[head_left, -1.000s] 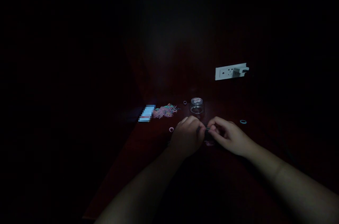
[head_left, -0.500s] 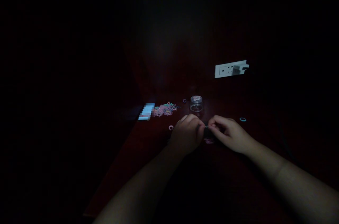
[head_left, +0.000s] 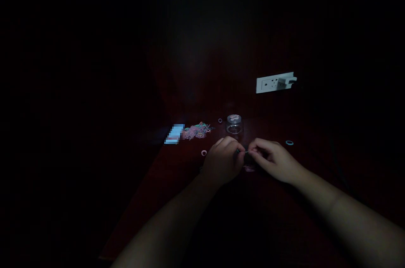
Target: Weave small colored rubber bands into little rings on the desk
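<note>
Between their fingertips, my left hand (head_left: 223, 160) and my right hand (head_left: 271, 158) pinch a small green elastic band (head_left: 246, 151). Both hands are closed, with thumbs and forefingers nearly meeting just above the dark red table (head_left: 152, 200). Most of the band is hidden by the fingers. A few pink bands (head_left: 249, 168) lie under the hands. Behind them stands a clear lidded jar (head_left: 234, 125). To the left is a loose heap of pink, green and other coloured bands (head_left: 198, 131). A pink ring-shaped band (head_left: 204, 152) lies beside my left hand.
A lit, blurred-out phone-like screen (head_left: 174, 134) lies left of the heap. One blue ring-shaped band (head_left: 289, 143) is to the right, and a small pale ring (head_left: 220, 120) is near the jar. On the wall is a socket panel (head_left: 274, 82) with a plug in it. The surroundings are very dark.
Slightly more of the green band shows at my left fingertips. Both hands hold almost the same place, and the things on the table have not moved.
</note>
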{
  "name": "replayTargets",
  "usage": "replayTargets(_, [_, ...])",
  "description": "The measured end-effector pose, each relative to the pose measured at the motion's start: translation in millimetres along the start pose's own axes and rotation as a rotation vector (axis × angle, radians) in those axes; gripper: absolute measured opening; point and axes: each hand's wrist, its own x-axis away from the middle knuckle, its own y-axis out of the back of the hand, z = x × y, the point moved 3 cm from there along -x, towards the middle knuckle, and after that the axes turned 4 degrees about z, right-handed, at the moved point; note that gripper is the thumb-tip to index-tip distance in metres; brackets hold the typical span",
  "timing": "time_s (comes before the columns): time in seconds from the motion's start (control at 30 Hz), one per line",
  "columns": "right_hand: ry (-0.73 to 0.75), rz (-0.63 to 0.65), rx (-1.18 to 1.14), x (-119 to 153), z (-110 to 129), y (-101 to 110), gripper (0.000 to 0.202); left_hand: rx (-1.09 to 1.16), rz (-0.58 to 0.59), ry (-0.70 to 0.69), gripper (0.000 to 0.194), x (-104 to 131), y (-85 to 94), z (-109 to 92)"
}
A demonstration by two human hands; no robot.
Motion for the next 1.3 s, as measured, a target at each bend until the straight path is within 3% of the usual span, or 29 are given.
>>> replayTargets(0.73, [0.005, -0.012, -0.098, 1.0, 0.7, -0.7, 0.007, 0.010, -0.011, -0.003, 0.007, 0.8, -0.5, 1.3])
replayTargets(1.3, [-0.001, 0.004, -0.091, 0.8, 0.9, -1.3, 0.012, 0.008, 0.004, -0.013, 0.008, 1.1, -0.1, 0.7])
